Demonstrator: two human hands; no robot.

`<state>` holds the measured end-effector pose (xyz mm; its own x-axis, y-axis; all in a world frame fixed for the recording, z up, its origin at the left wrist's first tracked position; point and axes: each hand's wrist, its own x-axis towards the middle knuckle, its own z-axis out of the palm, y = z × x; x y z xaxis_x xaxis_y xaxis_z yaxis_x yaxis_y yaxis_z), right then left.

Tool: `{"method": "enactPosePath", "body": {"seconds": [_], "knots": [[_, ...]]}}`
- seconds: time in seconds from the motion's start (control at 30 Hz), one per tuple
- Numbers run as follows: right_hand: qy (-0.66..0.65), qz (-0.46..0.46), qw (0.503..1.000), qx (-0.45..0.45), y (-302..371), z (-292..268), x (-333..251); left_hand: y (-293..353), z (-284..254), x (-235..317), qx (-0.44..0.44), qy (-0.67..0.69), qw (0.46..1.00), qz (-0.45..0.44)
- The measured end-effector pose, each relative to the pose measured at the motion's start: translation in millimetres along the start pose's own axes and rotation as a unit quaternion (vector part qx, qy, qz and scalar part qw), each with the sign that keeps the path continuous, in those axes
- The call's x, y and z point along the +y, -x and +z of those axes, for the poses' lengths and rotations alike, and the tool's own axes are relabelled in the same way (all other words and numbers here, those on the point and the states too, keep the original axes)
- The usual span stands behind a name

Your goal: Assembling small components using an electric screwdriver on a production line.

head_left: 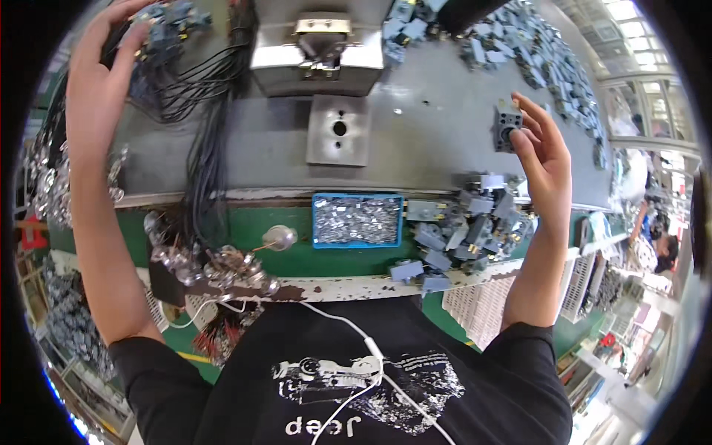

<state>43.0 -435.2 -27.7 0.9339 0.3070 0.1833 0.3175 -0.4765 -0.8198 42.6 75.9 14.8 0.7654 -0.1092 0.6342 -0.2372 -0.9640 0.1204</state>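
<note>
At the upper left, my left hand (100, 67) reaches to a cluster of grey-blue connectors (174, 30) with black cables. Its thumb and fingers are apart at the cluster's edge, and the fingertips lie close to the picture's rim. Over the right part of the bench, my right hand (547, 159) pinches a small dark grey block-shaped housing (508, 127) with holes in its face and a brass-coloured tab at the top. The thumb presses on the block's face. Between the hands lies a flat steel plate (354, 141) with a round central hole.
A metal fixture (319, 63) stands behind the plate. Near the front edge sits a blue tray (357, 245) of small metal parts. Grey housings (467, 230) are heaped right of it, more (564, 81) at the far right. Black cables (211, 148) hang down at left, ending in shiny parts (222, 268).
</note>
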Motion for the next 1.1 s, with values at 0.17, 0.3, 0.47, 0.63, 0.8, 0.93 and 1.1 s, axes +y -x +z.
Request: {"method": "enactPosePath", "body": {"seconds": [0.17,0.3,0.47,0.63,0.8,0.93,1.1], "knots": [[-0.381,0.101,0.902,-0.177,-20.4,92.3,-42.2,36.4,-6.4,69.6,-0.328,0.192,0.924,-0.040],[-0.372,0.099,0.901,-0.198,-35.8,112.8,-62.5,61.9,-17.4,87.8,-0.402,0.221,0.889,-0.006],[-0.306,0.088,0.925,-0.208,-44.7,124.2,-67.7,75.3,-7.7,100.0,-0.434,0.001,0.885,0.167],[-0.220,0.076,0.953,-0.194,-37.8,122.4,-69.1,61.8,-10.6,98.0,-0.463,-0.031,0.863,0.200],[-0.058,0.068,0.975,-0.202,-36.4,129.2,-60.6,30.0,-13.3,86.4,-0.492,0.164,0.841,0.156],[0.167,-0.117,0.970,-0.131,-30.2,134.3,-46.3,8.5,-5.0,81.5,-0.363,0.268,0.880,0.145],[0.214,-0.225,0.942,-0.127,-30.5,123.9,-44.1,10.6,2.3,79.8,-0.327,0.299,0.886,0.137]]}}
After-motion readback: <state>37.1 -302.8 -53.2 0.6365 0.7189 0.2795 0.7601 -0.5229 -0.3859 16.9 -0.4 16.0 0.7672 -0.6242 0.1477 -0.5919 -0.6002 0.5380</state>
